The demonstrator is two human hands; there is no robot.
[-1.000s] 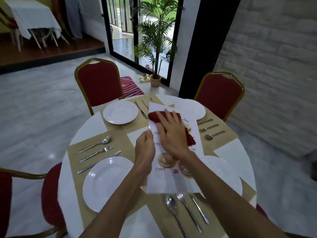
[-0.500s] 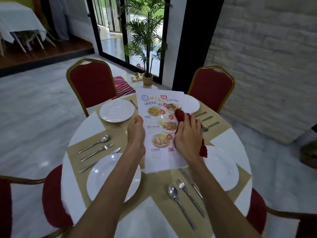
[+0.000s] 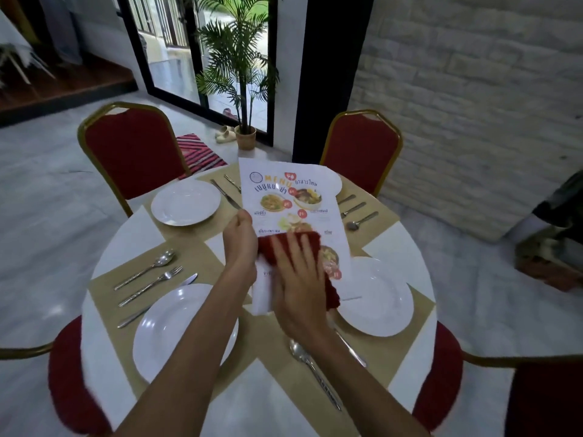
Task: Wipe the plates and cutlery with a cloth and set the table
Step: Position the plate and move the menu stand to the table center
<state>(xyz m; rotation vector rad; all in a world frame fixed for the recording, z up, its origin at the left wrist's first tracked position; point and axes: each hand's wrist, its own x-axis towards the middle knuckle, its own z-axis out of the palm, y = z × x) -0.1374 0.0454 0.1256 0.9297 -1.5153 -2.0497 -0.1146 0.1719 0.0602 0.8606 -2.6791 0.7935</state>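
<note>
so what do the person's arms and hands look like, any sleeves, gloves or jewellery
Both forearms are bare, with no sleeves in view. The left hand and right hand wear no gloves, and no watch, bracelet or ring shows. The right hand is a little motion-blurred, so small details could be missed.

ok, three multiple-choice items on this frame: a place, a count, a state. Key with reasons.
1. Where is the cloth?
A) on the menu, under the right hand
B) on the near-left plate
C) bunched in the left hand

2. How many cutlery pieces lie beside that plate?
A) one
B) three
C) five

3. What is the left hand doing?
A) hanging idle
B) wiping that plate
C) gripping the menu's left edge

1 A: straight fingers press it onto the menu.
2 B: spoon, fork, knife.
3 C: it holds the sheet by that edge.
</note>
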